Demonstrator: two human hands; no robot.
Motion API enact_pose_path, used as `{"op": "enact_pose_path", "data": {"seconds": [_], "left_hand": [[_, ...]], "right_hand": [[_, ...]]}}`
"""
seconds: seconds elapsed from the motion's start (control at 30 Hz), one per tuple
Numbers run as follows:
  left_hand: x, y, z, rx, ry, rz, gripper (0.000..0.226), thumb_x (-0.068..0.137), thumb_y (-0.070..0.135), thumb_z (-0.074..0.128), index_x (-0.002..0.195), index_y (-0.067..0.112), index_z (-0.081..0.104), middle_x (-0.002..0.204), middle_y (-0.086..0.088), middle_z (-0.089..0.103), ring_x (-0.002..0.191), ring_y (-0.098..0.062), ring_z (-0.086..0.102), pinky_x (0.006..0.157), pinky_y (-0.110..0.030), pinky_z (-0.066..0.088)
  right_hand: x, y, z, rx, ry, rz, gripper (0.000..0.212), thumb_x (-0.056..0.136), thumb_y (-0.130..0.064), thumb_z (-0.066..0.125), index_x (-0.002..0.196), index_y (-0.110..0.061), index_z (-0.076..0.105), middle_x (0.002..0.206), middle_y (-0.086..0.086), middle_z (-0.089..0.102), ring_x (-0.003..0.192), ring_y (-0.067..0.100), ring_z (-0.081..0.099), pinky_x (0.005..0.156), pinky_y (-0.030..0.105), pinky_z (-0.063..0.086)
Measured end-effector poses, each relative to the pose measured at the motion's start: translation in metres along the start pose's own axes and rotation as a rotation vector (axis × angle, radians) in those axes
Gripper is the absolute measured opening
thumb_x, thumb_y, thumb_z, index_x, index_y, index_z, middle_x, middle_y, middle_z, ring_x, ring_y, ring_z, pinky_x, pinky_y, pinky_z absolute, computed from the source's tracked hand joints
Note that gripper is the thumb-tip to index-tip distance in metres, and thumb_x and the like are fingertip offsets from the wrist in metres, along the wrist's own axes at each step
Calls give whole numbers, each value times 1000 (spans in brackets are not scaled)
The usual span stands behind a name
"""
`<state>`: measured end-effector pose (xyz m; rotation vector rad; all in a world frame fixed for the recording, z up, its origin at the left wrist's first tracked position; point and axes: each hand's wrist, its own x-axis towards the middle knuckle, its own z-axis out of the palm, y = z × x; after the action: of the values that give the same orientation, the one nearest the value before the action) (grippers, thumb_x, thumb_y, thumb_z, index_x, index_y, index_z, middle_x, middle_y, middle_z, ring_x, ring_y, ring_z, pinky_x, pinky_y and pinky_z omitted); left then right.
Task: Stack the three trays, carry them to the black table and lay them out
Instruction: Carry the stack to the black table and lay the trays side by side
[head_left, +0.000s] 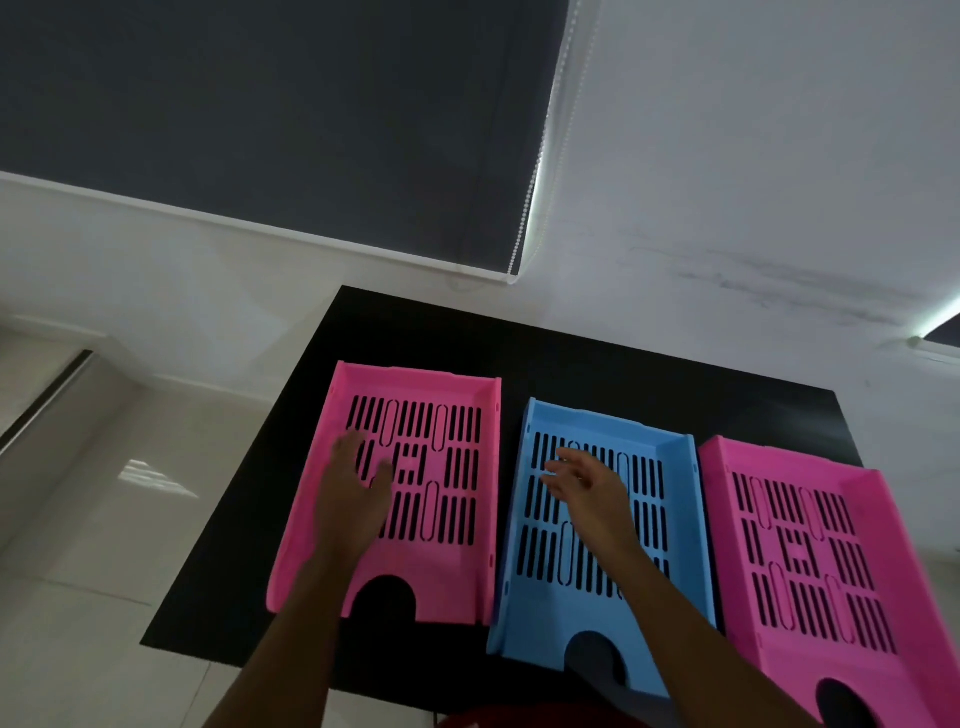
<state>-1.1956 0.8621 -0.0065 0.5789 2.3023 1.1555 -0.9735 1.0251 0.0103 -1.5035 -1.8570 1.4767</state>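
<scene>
Now three trays lie side by side on the black surface: left pink tray, blue tray, right pink tray; left hand spread, seemingly touching pink; right hand spread, empty.

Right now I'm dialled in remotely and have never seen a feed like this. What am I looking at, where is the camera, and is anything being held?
There is no machine here: a person works with two bare hands. The single picture comes from a wide-angle camera on the person's head, looking forward and down, so the arms enter from the bottom edge. On the black table three slotted plastic trays lie side by side: the left pink tray, the blue tray in the middle and the right pink tray, which reaches past the table's right edge. The left hand is over the left pink tray, fingers spread. The right hand is open above the blue tray. Neither hand grips anything. Both are blurred, so contact is unclear.
</scene>
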Motion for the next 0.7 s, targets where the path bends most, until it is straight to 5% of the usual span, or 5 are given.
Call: {"op": "enact_pose_path", "data": {"seconds": [0.13, 0.33, 0.43, 0.53, 0.7], "left_hand": [[-27, 26, 52, 54, -163, 57, 67, 96, 33, 57, 154, 18, 26, 163, -5, 27, 147, -25, 29, 117, -44, 26], [-52, 37, 109, 27, -448, 79, 81, 96, 32, 58, 156, 24, 5, 160, -8, 30, 143, -28, 36, 114, -46, 31], [-60, 29, 125, 5, -467, 51, 87, 97, 24, 57, 156, 30, -6, 157, -7, 35, 138, -25, 44, 111, -38, 34], [-67, 28, 133, 57, -411, 84, 82, 99, 26, 52, 156, 27, -7, 161, -3, 27, 141, -28, 41, 114, -42, 32], [-68, 20, 140, 128, -393, 113, 72, 102, 25, 46, 157, 23, 0, 64, 8, 47, 46, -1, 44, 43, -13, 44]], "right_hand": [[-6, 31, -43, -81, 219, 39, 28, 99, -16, 57, 126, -15, 64, 120, 5, 70, 99, 11, 66, 88, 28, 54], [-26, 77, -98, -219, 414, 93, 25, 92, -28, 62, 117, -24, 60, 102, -3, 61, 81, 5, 62, 64, 21, 55], [-27, 119, -119, -318, 405, 138, 39, 78, -56, 63, 109, -33, 58, 103, -8, 64, 97, 16, 65, 81, 43, 61], [-39, 113, -126, -282, 372, 109, 54, 84, -26, 75, 131, -19, 51, 121, -5, 52, 114, 16, 53, 100, 43, 49], [-39, 129, -133, -270, 285, 175, 85, 90, -27, 70, 158, -14, 20, 163, 11, 24, 149, 32, 27, 117, 56, 31]]}}
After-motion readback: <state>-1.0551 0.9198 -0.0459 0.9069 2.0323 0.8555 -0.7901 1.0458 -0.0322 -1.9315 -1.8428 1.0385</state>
